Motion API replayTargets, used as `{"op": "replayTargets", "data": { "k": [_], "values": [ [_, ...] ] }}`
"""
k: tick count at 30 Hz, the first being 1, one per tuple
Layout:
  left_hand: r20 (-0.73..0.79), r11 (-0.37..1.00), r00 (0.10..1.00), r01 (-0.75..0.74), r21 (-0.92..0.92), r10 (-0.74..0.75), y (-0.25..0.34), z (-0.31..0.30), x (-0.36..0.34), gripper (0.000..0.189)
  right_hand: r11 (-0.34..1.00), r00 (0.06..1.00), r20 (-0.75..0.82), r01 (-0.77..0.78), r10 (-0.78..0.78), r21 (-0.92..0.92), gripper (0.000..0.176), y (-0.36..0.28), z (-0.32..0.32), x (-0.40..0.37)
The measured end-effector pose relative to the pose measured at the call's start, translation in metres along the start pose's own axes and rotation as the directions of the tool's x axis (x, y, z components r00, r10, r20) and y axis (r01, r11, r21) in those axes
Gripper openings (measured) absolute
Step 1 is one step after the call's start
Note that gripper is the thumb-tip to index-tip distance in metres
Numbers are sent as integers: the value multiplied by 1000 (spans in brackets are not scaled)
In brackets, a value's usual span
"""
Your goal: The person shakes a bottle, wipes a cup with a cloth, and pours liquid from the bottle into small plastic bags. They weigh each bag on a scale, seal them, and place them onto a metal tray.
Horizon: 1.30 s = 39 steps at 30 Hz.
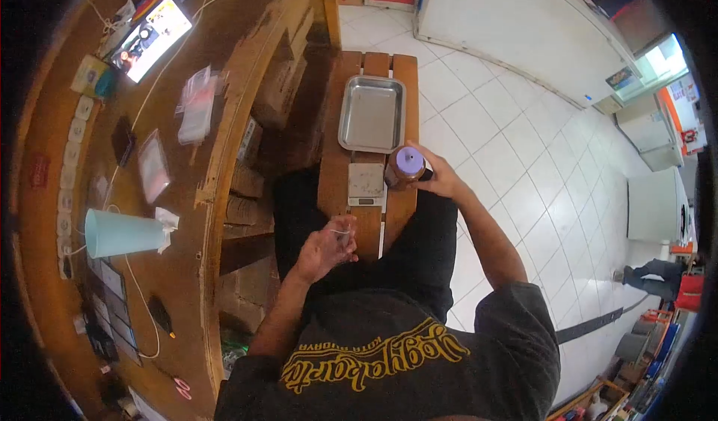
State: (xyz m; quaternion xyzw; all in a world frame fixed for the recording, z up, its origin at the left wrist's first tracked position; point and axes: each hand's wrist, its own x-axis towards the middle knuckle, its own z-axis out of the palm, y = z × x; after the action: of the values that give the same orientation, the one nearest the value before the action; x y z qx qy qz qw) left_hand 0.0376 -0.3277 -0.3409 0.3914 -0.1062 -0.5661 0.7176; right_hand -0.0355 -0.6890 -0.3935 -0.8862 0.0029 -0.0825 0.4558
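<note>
On the wooden bench (329, 185) stands a brown jar with a purple lid (410, 161), and my right hand (441, 178) is closed around its right side. Just left of the jar lies a small kitchen scale (366, 184) with nothing on its plate. A rectangular metal tray (372, 113), bare inside, sits beyond both. My left hand (329, 250) is held below the scale, palm partly up, fingers curled around something small, clear and thin that I cannot make out.
The wooden table (247, 54) on the left bears a lit phone (152, 38), plastic packets (198, 107), a light blue cup (123, 233), cables and pink scissors (182, 388). A person's legs (652, 275) show at the far right.
</note>
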Motion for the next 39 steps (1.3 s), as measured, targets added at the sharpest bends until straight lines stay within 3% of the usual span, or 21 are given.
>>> {"op": "replayTargets", "data": {
  "k": [3, 4, 6, 7, 9, 13, 15, 19, 21, 22, 24, 25, 26, 27, 28, 30, 31, 33, 34, 36, 39],
  "values": [
    [-88, 999, 996, -31, 44, 35, -9, -7, 4, 72, 991, 974, -225, 14, 17, 137, 90, 24, 32, -6],
    [-97, 999, 995, -34, 41, 37, -11, -6, 5, 72, 990, 976, -216, 16, 15, 141, 90, 28, 38, -5],
    [-70, 984, 997, 13, -178, -26, -11, -4, 7, 77, 993, 945, -315, 103, -82, 51, 99, 33, 53, 0],
    [-84, 984, 996, 15, -179, -31, -12, -2, 7, 77, 991, 932, -345, 129, -112, 25, 102, 35, 61, 2],
    [124, 904, 991, 8, -427, 50, -13, 1, 14, 76, 929, 769, -561, 370, -306, 2, 95, 36, 72, 13],
    [83, 955, 995, -25, -294, 52, -11, 7, 26, 79, 937, 770, -537, 314, -344, -150, 99, 43, 78, 19],
    [-21, 994, 998, -63, -92, 61, -8, 12, 30, 74, 944, 782, -552, 327, -289, -31, 98, 51, 90, 18],
    [-5, 992, 993, -114, -48, 114, -1, 3, 40, 56, 965, 791, -567, 261, -231, -29, 91, 31, 76, 11],
    [-55, 953, 985, -144, 265, 165, 6, 3, 44, 56, 980, 869, -458, 197, -187, -26, 87, 10, 56, 3],
    [-62, 955, 985, -142, 261, 164, 8, 2, 46, 56, 980, 872, -453, 196, -184, -21, 87, -5, 45, 0],
    [-44, 871, 968, -203, 447, 248, 12, 0, 52, 63, 980, 955, -226, 197, -193, -4, 87, -41, 17, -3],
    [-44, 873, 968, -203, 443, 247, 16, 3, 51, 63, 995, 992, -80, 97, -99, -32, 88, -60, 3, -6],
    [-64, 858, 969, -179, 482, 238, 22, 7, 50, 64, 995, 992, -80, 95, -98, -36, 88, -79, -8, -6],
    [-82, 840, 969, -157, 519, 232, 27, 9, 50, 64, 998, 996, 74, 54, -51, -39, 87, -97, -20, -5],
    [-78, 842, 970, -159, 515, 232, 29, 8, 52, 64, 999, 974, 226, 11, 0, -48, 87, -113, -29, -5],
    [82, 575, 920, -307, 759, 383, 35, 9, 55, 57, 998, 943, 333, 6, 14, -57, 87, -139, -38, -1],
    [84, 578, 920, -310, 755, 384, 38, 12, 55, 57, 998, 900, 436, 2, 24, -60, 87, -149, -41, 0],
    [178, 418, 875, -383, 824, 450, 44, 20, 53, 53, 987, 844, 531, 5, 82, -160, 87, -161, -45, 4],
    [180, 421, 874, -386, 821, 450, 44, 20, 53, 53, 968, 778, 611, 19, 144, -251, 87, -166, -48, 5],
    [193, 372, 910, -333, 867, 366, 44, 19, 50, 52, 936, 738, 641, 41, 208, -351, 88, -183, -49, 9],
    [225, 382, 892, -380, 843, 391, 39, 17, 48, 48, 868, 666, 672, 73, 325, -492, 89, -200, -50, 17]
  ]
}}
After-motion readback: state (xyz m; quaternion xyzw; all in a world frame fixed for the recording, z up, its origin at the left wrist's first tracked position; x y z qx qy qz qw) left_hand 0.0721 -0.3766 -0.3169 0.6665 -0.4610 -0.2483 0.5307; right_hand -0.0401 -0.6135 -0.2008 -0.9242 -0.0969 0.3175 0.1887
